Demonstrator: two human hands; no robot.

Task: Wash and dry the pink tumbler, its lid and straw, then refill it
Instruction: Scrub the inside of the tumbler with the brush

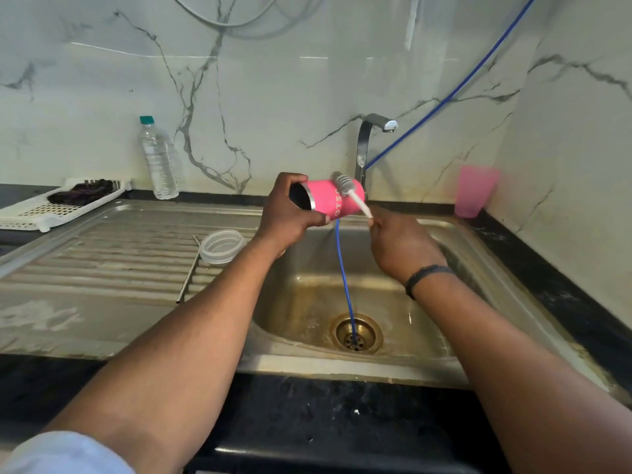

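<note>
Wash step: over the sink (455,234) our left hand (290,217) grips the tumbler (330,200) sideways, right hand (400,248) pinches the brush (349,189) against its outside; rinsing likely follows, lid (222,246) and straw (188,271) waiting.

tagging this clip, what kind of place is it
Most likely a home kitchen: a steel sink with a drainboard, a tap on a marble wall, and a water bottle.

White marble-look wall panels (273,97) with grey veins rise behind a stainless steel sink (444,234) and its ribbed drainboard (102,261), set in a black countertop (342,415). A chrome tap (366,142) stands at the back; glare, perhaps from ceiling light, streaks the wall.
</note>
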